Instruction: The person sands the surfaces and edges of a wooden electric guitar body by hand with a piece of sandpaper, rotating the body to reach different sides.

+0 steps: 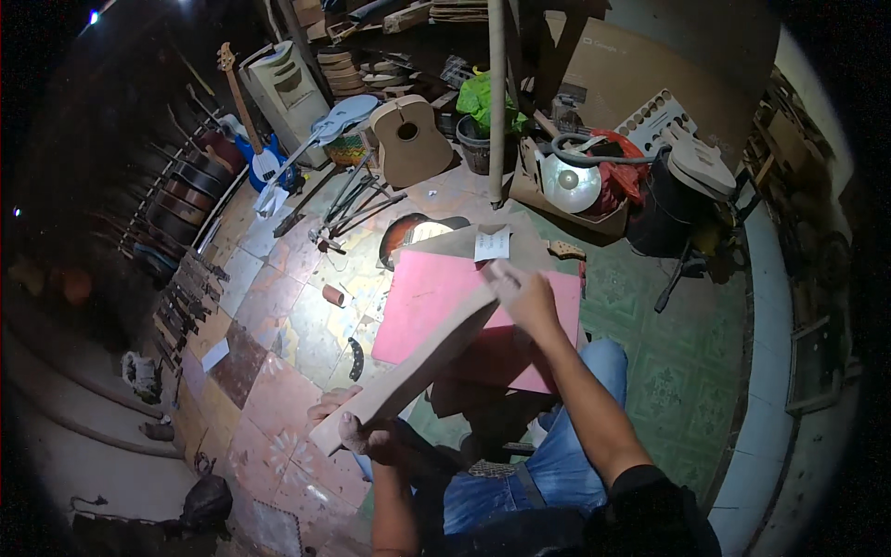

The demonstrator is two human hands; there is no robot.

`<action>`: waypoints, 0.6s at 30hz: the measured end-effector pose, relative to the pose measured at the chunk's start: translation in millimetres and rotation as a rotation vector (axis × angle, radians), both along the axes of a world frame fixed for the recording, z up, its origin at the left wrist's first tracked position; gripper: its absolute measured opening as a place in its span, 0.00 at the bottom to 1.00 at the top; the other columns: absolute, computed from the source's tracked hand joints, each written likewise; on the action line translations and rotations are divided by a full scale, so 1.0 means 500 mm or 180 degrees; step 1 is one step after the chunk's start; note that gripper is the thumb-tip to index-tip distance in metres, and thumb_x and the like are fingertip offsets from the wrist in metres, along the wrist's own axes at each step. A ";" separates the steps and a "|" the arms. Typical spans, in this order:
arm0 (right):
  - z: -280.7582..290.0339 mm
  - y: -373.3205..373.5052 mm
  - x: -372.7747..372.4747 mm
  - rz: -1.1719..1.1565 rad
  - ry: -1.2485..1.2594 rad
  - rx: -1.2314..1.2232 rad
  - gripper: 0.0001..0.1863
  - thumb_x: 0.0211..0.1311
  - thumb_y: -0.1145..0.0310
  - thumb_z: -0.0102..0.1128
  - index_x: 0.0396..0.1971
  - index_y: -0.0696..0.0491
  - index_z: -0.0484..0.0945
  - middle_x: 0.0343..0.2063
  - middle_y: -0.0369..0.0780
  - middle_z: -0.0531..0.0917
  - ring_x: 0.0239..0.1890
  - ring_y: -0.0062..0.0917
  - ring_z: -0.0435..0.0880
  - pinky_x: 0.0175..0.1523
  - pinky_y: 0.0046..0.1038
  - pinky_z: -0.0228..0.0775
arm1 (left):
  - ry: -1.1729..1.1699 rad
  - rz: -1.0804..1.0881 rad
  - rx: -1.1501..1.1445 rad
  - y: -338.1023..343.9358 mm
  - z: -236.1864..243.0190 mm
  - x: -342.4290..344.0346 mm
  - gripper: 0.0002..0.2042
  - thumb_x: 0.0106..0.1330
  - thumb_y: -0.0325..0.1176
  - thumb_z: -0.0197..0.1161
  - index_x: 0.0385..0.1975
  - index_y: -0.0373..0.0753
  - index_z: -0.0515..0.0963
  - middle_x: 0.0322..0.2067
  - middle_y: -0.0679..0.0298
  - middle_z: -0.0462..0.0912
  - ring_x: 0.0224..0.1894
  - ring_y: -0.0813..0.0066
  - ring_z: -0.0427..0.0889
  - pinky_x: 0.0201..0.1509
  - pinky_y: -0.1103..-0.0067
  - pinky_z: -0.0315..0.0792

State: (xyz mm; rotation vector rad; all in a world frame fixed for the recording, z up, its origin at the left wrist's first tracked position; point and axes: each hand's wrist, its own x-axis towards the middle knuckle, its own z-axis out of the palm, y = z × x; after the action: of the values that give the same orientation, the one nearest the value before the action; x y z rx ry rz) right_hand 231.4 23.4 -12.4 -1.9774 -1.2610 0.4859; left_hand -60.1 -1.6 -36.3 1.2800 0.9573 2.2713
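A long pale wooden piece [422, 357] slants from lower left to upper right over a pink board [432, 288]. My left hand [362, 429] is closed round its lower end, thumb on the near face. My right hand [527, 302] is closed at the upper end, fingers curled; whether they grip the wood or a small item against it is unclear. Behind the pink board lie a brown sheet [524, 241] with a white paper label [492, 246] and part of a sunburst guitar body [399, 227]. My jeans-clad legs [603, 371] are beneath.
Guitars on a rack [186, 195], a blue electric guitar [264, 162] and a tan acoustic body [408, 144] stand behind. A metal stand [348, 213] lies mid-floor. A vertical pole [497, 111], a cluttered box [538, 200] and a black bucket [654, 213] are at back right.
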 end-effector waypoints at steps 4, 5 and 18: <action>-0.011 -0.064 -0.045 0.0369 -0.1589 0.1165 0.22 0.62 0.61 0.64 0.55 0.51 0.82 0.37 0.45 0.88 0.37 0.46 0.86 0.48 0.37 0.78 | -0.0794 -0.0876 0.0124 -0.007 0.022 -0.001 0.18 0.59 0.40 0.63 0.37 0.37 0.61 0.26 0.59 0.68 0.32 0.70 0.71 0.39 0.73 0.72; -0.065 -0.039 0.013 0.0095 -0.0500 0.0852 0.21 0.61 0.62 0.65 0.54 0.51 0.83 0.39 0.45 0.88 0.40 0.44 0.86 0.49 0.36 0.78 | -0.0856 -0.0974 0.0023 -0.012 0.021 -0.001 0.19 0.59 0.39 0.62 0.38 0.38 0.61 0.27 0.60 0.68 0.32 0.70 0.71 0.39 0.73 0.72; -0.158 0.028 0.126 0.0250 0.2504 -0.0135 0.21 0.61 0.68 0.65 0.53 0.59 0.83 0.42 0.42 0.88 0.42 0.25 0.86 0.51 0.26 0.75 | -0.0516 -0.0751 -0.0212 0.052 -0.064 -0.065 0.20 0.58 0.46 0.59 0.40 0.42 0.62 0.28 0.63 0.67 0.34 0.71 0.70 0.41 0.73 0.71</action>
State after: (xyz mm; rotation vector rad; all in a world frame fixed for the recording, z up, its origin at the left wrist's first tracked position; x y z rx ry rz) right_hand 294.4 37.6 -91.3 -1.5122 -0.8173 1.1915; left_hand -92.7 24.4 -68.2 1.0986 0.7745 2.1059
